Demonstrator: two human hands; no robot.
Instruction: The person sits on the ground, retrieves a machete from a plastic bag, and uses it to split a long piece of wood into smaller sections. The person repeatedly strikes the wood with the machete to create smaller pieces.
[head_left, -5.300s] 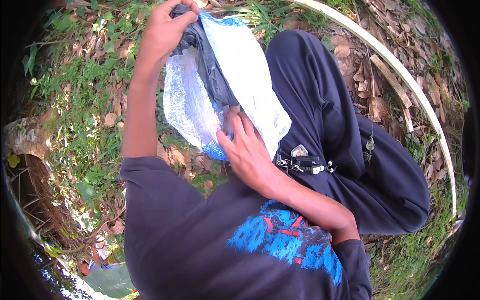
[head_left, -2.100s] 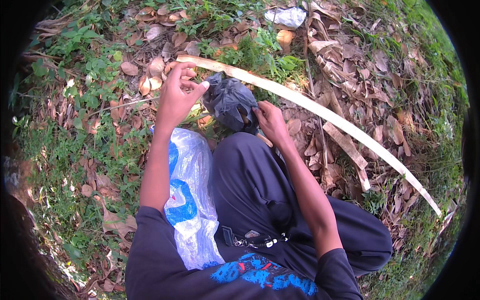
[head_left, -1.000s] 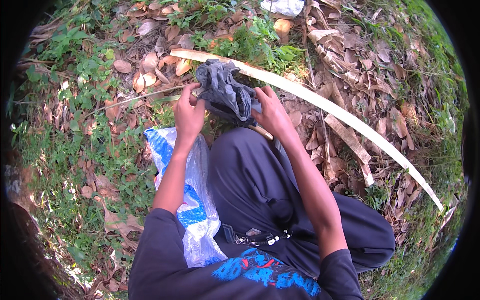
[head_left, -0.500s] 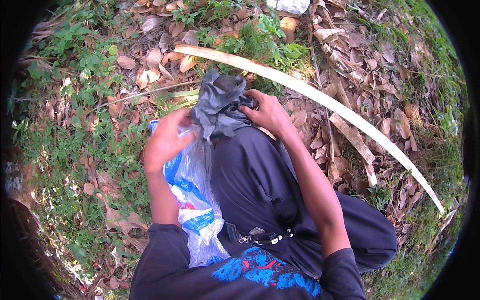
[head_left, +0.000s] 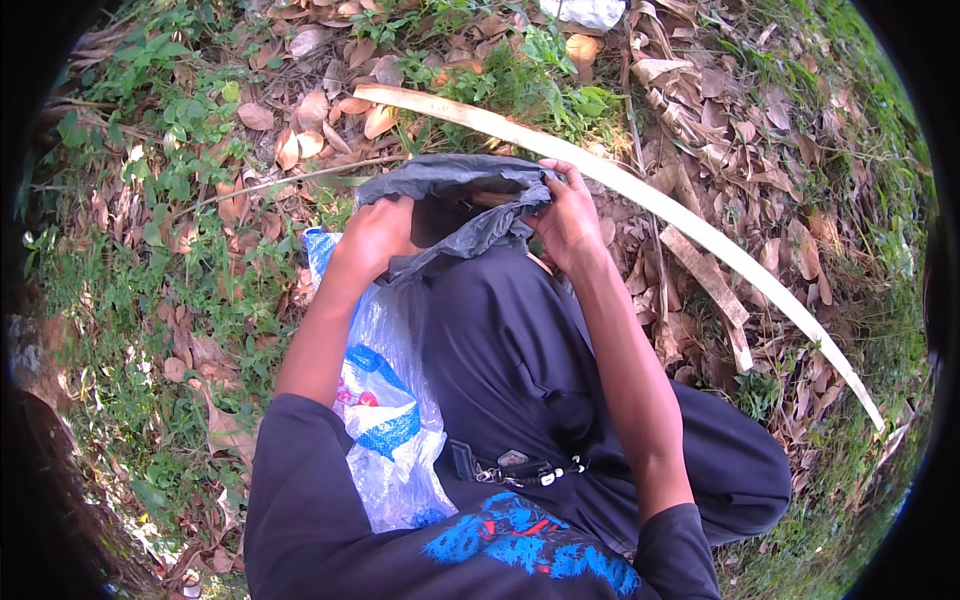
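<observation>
A: Where's the dark plastic bag (head_left: pixel 455 195)?
B: Upper centre of frame, mouth stretched left-right between both hands.
A: Fingers?
B: Left hand (head_left: pixel 375 240) and right hand (head_left: pixel 570 215) each pinching the rim (equally near).

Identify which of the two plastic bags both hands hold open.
The dark grey bag, over the knee; the clear blue-printed bag lies untouched beside the left arm.

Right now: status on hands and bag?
Left hand and right hand both gripping grey bag, mouth held open. Clear plastic bag hangs by left knee. Pale stem on ground beyond; not obstructing.
</observation>
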